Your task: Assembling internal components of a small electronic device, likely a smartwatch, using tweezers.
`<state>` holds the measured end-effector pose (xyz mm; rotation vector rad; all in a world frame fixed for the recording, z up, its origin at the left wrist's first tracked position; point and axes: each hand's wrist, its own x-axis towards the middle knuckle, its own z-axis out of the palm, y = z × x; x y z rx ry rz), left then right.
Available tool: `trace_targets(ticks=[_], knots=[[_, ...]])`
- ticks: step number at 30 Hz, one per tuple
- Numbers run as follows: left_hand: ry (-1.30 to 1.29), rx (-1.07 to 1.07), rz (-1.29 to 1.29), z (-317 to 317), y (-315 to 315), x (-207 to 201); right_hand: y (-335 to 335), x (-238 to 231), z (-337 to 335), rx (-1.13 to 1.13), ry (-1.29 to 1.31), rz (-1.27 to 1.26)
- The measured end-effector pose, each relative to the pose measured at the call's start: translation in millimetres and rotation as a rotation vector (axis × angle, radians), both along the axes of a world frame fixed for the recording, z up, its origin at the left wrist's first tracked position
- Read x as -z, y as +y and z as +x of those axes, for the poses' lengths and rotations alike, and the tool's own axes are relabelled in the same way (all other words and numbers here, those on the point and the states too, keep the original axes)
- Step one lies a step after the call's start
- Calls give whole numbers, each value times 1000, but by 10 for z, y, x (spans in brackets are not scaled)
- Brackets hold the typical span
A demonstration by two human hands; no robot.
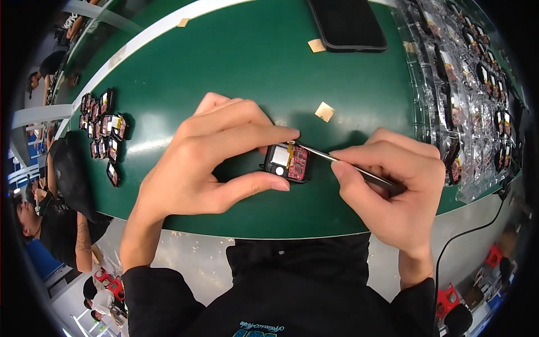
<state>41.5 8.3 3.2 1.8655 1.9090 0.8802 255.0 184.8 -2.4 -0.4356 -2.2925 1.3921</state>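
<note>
Between the thumb and index finger of my left hand (208,151) sits a small black device housing (286,162), held at its upper and lower edges. It lies open-faced, showing a red circuit board, a silver block, yellow tape and a white round spot. My right hand (393,180) is closed around dark metal tweezers (359,168). Their tips reach the upper edge of the housing, close to my left index fingertip. Whether the tips grip anything there is too small to tell.
Similar open housings (104,123) cluster at the left. Clear plastic trays (466,101) holding more of them line the right side. A black phone (348,25) lies at the back, with small tan squares (324,112) on the green table (236,62). Other people sit at left.
</note>
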Motion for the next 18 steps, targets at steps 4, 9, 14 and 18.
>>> trace_targets(ticks=[4,9,14,18], knots=[[2,-12,-9,4,-15,27,-4,63,-31,-42,6,28],[8,17,14,-28,-4,42,-39,73,-44,-19,-3,46],[3,25,16,-45,4,55,-32,78,-40,-28,9,100],[0,16,-5,-37,3,37,-21,74,-42,-38,0,79]])
